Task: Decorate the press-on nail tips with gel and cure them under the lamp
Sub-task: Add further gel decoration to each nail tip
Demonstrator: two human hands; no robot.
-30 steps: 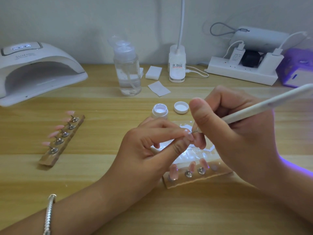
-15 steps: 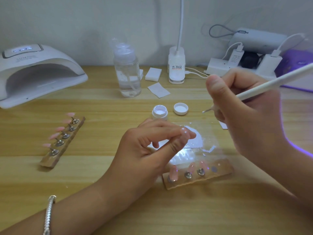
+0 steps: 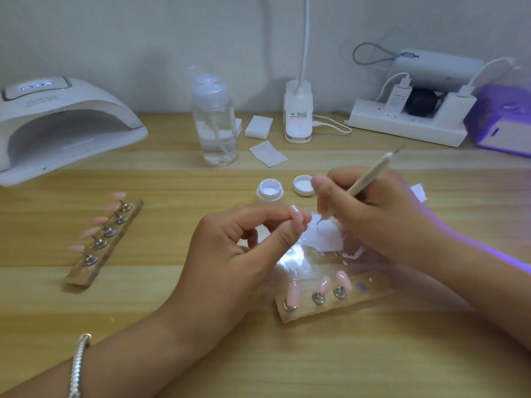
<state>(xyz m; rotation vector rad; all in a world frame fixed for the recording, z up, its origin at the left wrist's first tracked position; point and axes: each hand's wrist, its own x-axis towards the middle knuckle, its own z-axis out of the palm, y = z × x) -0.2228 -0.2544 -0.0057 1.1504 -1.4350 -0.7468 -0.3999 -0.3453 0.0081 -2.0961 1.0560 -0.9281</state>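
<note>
on the table (image 3: 172,297), at its far left, the white curing lamp (image 3: 66,122) bears faint grey letters starting "sun"; the rest is too blurred to read. the label on the desk lamp base (image 3: 298,116) is too small to read. a pump bottle (image 3: 215,130), a power strip (image 3: 408,127) and a purple-lit box (image 3: 502,122) line the back. the open gel jar (image 3: 270,192) stands beside its lid (image 3: 304,185).

the left hand (image 3: 230,254) has its grip pinched on a pale nail tip (image 3: 295,211), thumb against forefinger, and hides part of the clear sheet (image 3: 293,259). the right hand (image 3: 373,214) has its grip clamped round a white dotting tool (image 3: 367,179), its point touching the white smear (image 3: 324,238) on the sheet. the near holder (image 3: 330,305) carries three pink tips; the far holder (image 3: 106,239) carries five.

half a second ago the right hand was raised near the lid; it has now come down to the smear. the left hand has stayed put.
</note>
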